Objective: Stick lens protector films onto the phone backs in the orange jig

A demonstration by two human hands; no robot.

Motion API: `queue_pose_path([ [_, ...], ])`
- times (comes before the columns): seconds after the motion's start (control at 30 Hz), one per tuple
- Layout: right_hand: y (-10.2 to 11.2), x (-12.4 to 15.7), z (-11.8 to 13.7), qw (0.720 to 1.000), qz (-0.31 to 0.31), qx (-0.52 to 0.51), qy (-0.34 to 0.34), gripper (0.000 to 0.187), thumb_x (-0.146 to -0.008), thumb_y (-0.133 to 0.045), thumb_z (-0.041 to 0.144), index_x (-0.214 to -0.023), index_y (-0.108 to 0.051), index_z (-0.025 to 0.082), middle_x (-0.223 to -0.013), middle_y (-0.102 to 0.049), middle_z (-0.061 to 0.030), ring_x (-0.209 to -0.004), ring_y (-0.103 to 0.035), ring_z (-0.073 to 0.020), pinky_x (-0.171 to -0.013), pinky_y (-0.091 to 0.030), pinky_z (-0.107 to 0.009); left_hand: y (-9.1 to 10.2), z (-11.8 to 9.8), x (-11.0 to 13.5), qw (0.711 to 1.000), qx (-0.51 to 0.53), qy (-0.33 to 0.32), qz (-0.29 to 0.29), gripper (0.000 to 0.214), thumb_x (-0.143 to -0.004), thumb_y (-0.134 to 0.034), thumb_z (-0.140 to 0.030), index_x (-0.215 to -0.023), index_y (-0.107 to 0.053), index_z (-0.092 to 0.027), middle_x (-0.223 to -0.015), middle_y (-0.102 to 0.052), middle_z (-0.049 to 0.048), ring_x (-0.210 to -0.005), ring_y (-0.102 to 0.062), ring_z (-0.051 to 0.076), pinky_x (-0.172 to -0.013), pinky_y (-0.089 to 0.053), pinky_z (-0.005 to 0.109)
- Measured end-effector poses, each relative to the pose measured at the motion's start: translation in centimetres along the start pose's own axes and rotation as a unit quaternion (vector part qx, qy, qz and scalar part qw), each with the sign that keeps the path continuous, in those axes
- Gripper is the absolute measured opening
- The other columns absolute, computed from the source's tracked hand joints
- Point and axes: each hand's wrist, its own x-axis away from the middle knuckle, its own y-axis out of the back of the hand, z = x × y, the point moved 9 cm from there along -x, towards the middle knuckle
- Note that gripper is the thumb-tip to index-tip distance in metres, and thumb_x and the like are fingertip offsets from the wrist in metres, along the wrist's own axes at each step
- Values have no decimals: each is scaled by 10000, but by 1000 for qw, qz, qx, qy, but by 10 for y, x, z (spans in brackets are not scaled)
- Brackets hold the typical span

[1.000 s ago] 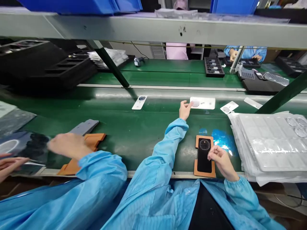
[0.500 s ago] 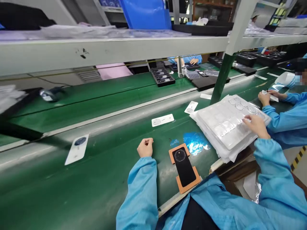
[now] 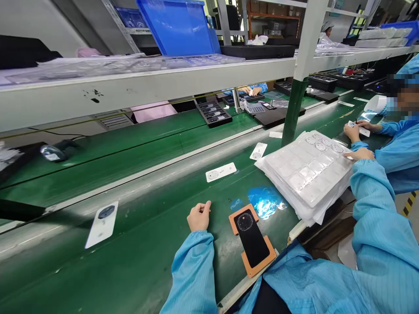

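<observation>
My left hand [image 3: 199, 216] rests on the green bench with its fingers curled in and the thumb against them; nothing shows in it. Just right of it lies a black phone back panel [image 3: 253, 242] with a round camera area, seated in an orange holder [image 3: 264, 264]. My right hand [image 3: 360, 154] reaches to the right edge of a stack of clear plastic trays [image 3: 307, 174]. Its fingertips are pinched together beside the round clear pieces [image 3: 322, 141] in the top tray; what is between them is too small to make out.
Blue film [image 3: 266, 204] lies beyond the holder. White cards with round marks [image 3: 221, 172] lie along the belt, another [image 3: 102, 223] at left. A green-and-white post [image 3: 296, 96] and a shelf [image 3: 147, 83] stand ahead. A co-worker's hands [image 3: 353, 131] hold a card at right.
My right hand has moved right, from over the tray pockets to the tray's right edge, and its fingers have closed. My left hand stays curled in place. The view has shifted slightly.
</observation>
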Motion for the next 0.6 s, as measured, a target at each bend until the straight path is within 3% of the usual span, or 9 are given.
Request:
queue_pose_path([
  [0.13, -4, 20, 31, 991, 100, -84, 29, 431, -783, -790, 248, -508, -464, 190, -801, -694, -178, -816, -693, -267, -768, -494, -509, 1, -5, 2, 1000, 5, -3, 1, 346, -816, -592, -532, -614, -600, -250, -710, -711, 29, -803, -642, 254, -787, -474, 348],
  [0.23, -16, 69, 65, 960, 223, -158, 64, 181, -838, -763, 236, -762, -607, 186, -833, -706, -92, -768, -703, -207, -727, -567, -398, 2, -9, 1, 1000, 10, -7, -4, 328, -813, -602, -501, -608, -589, -245, -702, -699, 29, -811, -634, 251, -808, -473, 348],
  [0.3, -29, 123, 92, 917, 321, -215, 99, 201, -820, -807, 291, -924, -654, 213, -937, -715, -61, -804, -716, -192, -702, -598, -333, 2, -12, 2, 1000, 9, -9, -6, 319, -821, -605, -473, -603, -576, -242, -693, -684, 34, -815, -623, 247, -828, -467, 347],
  [0.37, -45, 190, 115, 855, 421, -273, 130, 334, -766, -873, 344, -1013, -679, 231, -1000, -709, -39, -769, -710, -170, -645, -611, -291, 1, -13, 4, 1000, 3, -8, -6, 309, -841, -608, -445, -614, -577, -239, -701, -680, 36, -822, -615, 239, -850, -461, 343],
  [0.47, -82, 297, 128, 772, 559, -265, 144, 414, -750, -900, 392, -1086, -723, 224, -974, -733, -34, -688, -707, -154, -602, -626, -286, -5, -10, 10, 1000, -4, -2, -5, 295, -888, -614, -406, -653, -597, -230, -749, -693, 40, -858, -623, 220, -884, -460, 325],
  [0.53, -111, 357, 124, 743, 605, -225, 175, 377, -784, -872, 433, -1057, -753, 203, -911, -761, -50, -693, -730, -180, -625, -640, -309, -10, -4, 15, 1000, -4, 0, -6, 286, -916, -621, -394, -687, -618, -224, -780, -701, 40, -875, -630, 203, -897, -461, 306],
  [0.6, -135, 401, 123, 747, 575, -199, 268, 300, -844, -814, 456, -997, -778, 201, -896, -786, -66, -746, -755, -215, -674, -652, -346, -15, 1, 20, 1000, 2, -2, -6, 281, -929, -640, -379, -698, -628, -219, -784, -698, 34, -872, -631, 187, -897, -464, 290],
])
